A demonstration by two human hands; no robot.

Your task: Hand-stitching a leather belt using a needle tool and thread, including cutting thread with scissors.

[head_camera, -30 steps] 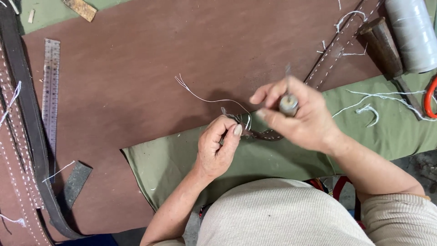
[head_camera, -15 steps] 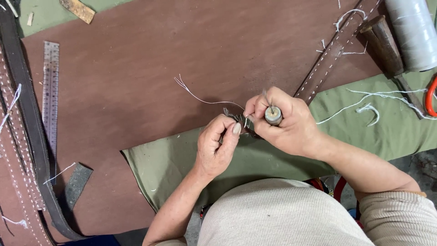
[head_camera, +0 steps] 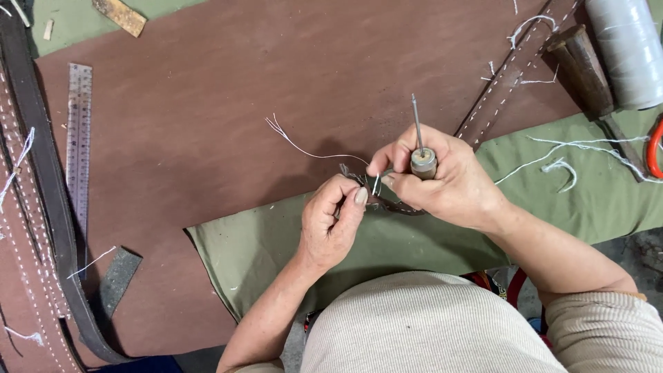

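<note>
Light was even and soft, daylight-like, bright enough throughout. The hands [head_camera: 407, 200] threw a faint, diffuse shadow onto the brown leather sheet [head_camera: 228, 124] just beyond them. No glare showed, even on the steel ruler [head_camera: 78, 138]. Focus stayed sharp to the worktop's edges, with little distortion.

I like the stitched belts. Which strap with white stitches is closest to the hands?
The brown stitched strap running up toward the top right, just beyond the right hand. The other stitched straps lie far off along the left edge, beside the metal ruler.
</note>
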